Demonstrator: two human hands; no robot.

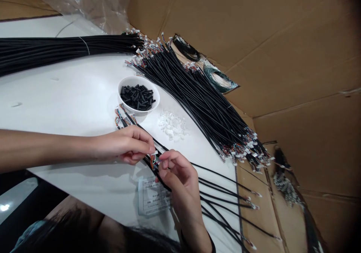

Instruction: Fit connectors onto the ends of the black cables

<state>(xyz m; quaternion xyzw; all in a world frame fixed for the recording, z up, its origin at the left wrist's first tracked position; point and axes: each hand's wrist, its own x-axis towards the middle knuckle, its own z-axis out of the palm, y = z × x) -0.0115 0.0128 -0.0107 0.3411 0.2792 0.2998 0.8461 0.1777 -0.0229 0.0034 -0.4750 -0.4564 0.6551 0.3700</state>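
Note:
My left hand (131, 144) pinches a small white connector (154, 153) with thumb and forefinger. Orange, brown and other coloured wires (152, 162) run from that connector toward a black cable. Close by on the right, my right hand (180, 176) has its thumb and fingertips closed around the wire end; exactly what lies between them is partly hidden. Several black cables (220, 187) pass beneath both hands, with more wired ends (121, 115) bunched just behind my left hand. A printed plastic packet (153, 200) lies under the cables near my right wrist.
A white bowl (121, 101) holds short black tube pieces (138, 96). Beside it is a pile of small white pieces (172, 125). Bundles of black cables (191, 91) with connector ends lie behind, one bundle (56, 51) stretching left. Cardboard (282, 57) borders the white table (70, 98).

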